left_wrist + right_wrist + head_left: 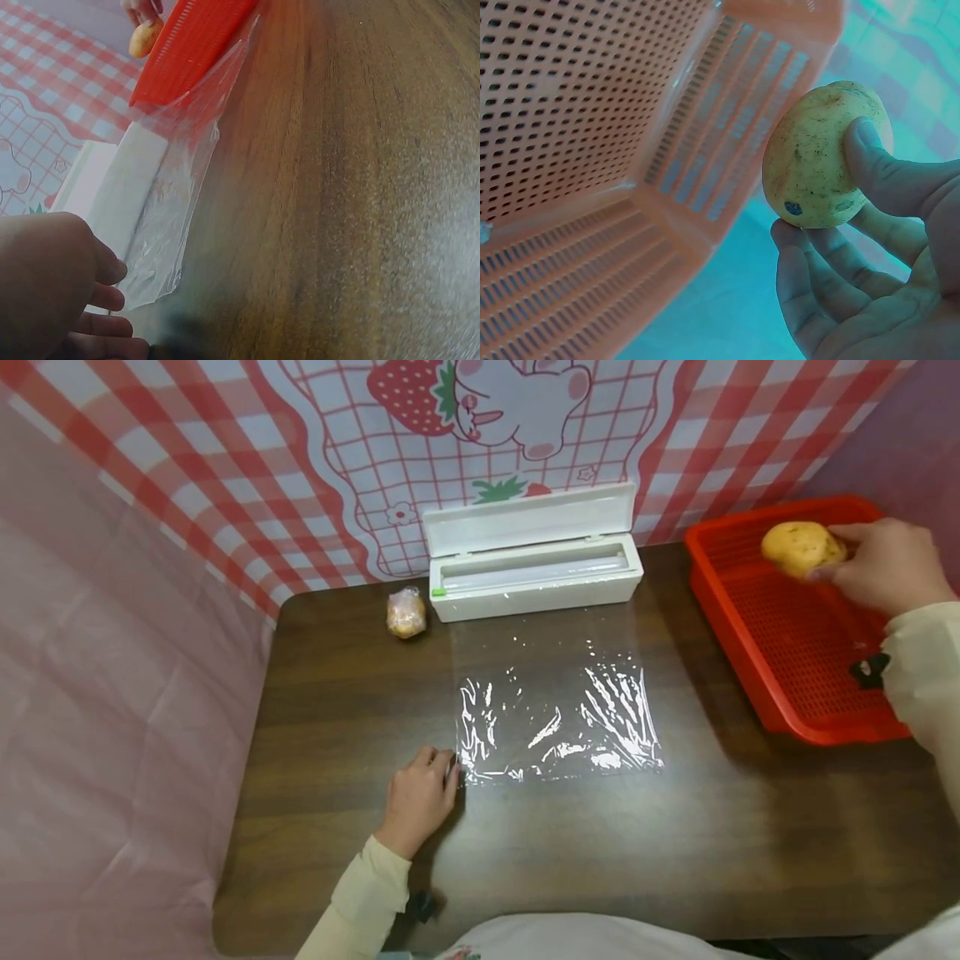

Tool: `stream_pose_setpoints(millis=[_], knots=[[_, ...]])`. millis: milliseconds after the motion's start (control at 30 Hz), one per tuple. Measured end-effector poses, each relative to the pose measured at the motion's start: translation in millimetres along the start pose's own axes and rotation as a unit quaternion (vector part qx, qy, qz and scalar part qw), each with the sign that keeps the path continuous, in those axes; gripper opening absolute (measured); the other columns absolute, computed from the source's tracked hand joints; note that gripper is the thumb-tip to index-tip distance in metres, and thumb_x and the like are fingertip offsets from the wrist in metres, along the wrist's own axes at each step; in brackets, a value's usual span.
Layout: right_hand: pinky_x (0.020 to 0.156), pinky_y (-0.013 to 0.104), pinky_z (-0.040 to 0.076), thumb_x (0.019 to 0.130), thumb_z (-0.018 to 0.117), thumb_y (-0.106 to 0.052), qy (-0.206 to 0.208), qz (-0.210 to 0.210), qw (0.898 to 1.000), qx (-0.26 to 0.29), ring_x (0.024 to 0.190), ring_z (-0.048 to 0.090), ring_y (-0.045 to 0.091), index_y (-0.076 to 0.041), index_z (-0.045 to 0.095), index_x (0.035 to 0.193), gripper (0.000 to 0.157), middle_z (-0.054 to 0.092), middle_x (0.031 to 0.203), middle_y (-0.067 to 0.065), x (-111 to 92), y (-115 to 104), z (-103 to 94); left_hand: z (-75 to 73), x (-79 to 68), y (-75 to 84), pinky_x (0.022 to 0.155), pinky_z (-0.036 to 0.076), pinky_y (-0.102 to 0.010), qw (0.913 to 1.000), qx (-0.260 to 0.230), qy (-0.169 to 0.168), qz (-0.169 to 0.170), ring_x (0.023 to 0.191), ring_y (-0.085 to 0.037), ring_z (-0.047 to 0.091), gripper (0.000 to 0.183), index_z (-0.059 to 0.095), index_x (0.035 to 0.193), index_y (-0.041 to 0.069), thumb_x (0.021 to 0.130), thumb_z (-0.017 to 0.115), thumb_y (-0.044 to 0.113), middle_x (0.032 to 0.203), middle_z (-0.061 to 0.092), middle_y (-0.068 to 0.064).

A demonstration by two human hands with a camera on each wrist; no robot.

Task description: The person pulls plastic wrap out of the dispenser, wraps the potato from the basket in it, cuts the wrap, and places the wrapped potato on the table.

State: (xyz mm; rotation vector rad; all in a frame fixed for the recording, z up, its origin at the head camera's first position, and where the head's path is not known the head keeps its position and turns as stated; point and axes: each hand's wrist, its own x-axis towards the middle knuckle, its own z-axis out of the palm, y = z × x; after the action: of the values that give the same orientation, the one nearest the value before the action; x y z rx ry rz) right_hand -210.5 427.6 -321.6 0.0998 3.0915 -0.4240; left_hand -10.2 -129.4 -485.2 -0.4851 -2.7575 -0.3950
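Observation:
Over the red basket, my right hand (888, 564) grips a yellow potato (801, 550); in the right wrist view the thumb (870, 150) lies across it, with fingers on the opposite side. My left hand (422, 793) rests on the table at the near left corner of a sheet of clear plastic wrap (555, 718). In the left wrist view its fingers are loosely bent, with the fingertips right at the wrap's edge. The sheet lies spread over the table, running out from a white wrap dispenser box (536, 602) whose lid stands up.
The red plastic basket (750, 668) stands at the table's right side. A potato in plastic wrap (407, 613) sits left of the dispenser. Behind the table hangs a red checked cloth (225, 468), and a pink cloth (127, 693) hangs along the left.

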Motion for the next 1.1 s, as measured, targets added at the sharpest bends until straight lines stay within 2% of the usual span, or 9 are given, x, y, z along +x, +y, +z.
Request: stream_pose_setpoints(millis=[167, 333, 633, 767, 1100], knots=[[0.104, 0.073, 0.021, 0.090, 0.074, -0.016, 0.012, -0.054, 0.998, 0.007, 0.114, 0.040, 0.062, 0.012, 0.042, 0.143, 0.068, 0.047, 0.127, 0.045, -6, -13, -0.3, 0.2, 0.1, 0.3, 0.044, 0.052, -0.036, 1.0000, 0.006, 0.000, 0.002, 0.049, -0.021, 0.059, 0.021, 0.075, 0.099, 0.001, 0.089, 0.076, 0.019, 0.086, 0.066, -0.014], [0.096, 0.072, 0.030, 0.087, 0.075, -0.008, 0.013, -0.099, 0.995, 0.009, 0.110, 0.043, 0.058, 0.011, 0.045, 0.143, 0.066, 0.050, 0.124, 0.043, -14, -27, 1.1, -0.3, 0.5, 0.4, 0.044, 0.052, -0.037, 1.0000, 0.009, 0.003, 0.002, 0.048, -0.022, 0.058, 0.022, 0.075, 0.099, 0.001, 0.088, 0.077, 0.020, 0.086, 0.066, -0.014], [0.092, 0.070, 0.036, 0.087, 0.076, -0.005, -0.019, -0.134, 0.990, 0.026, 0.118, 0.041, 0.056, 0.008, 0.041, 0.148, 0.072, 0.046, 0.133, 0.041, -34, -57, 3.2, -2.1, 0.2, 2.3, 0.044, 0.052, -0.034, 0.9999, 0.009, -0.004, 0.003, 0.048, -0.020, 0.057, 0.022, 0.075, 0.099, 0.001, 0.088, 0.077, 0.021, 0.086, 0.066, -0.014], [0.090, 0.069, 0.040, 0.085, 0.076, -0.002, -0.020, -0.158, 0.986, 0.041, 0.115, 0.044, 0.054, 0.008, 0.042, 0.147, 0.071, 0.047, 0.132, 0.039, -42, -71, 4.1, -1.7, 0.0, 2.4, 0.044, 0.051, -0.034, 0.9999, 0.012, -0.001, 0.006, 0.048, -0.020, 0.056, 0.022, 0.075, 0.099, 0.001, 0.088, 0.078, 0.020, 0.085, 0.066, -0.013], [0.089, 0.069, 0.042, 0.085, 0.077, -0.001, -0.027, -0.175, 0.983, 0.043, 0.113, 0.046, 0.053, 0.005, 0.044, 0.147, 0.071, 0.048, 0.132, 0.037, -51, -93, 11.6, -1.5, -1.3, 2.3, 0.044, 0.051, -0.033, 0.9999, 0.010, 0.003, 0.004, 0.048, -0.019, 0.056, 0.021, 0.075, 0.099, 0.002, 0.088, 0.078, 0.020, 0.084, 0.066, -0.012]])
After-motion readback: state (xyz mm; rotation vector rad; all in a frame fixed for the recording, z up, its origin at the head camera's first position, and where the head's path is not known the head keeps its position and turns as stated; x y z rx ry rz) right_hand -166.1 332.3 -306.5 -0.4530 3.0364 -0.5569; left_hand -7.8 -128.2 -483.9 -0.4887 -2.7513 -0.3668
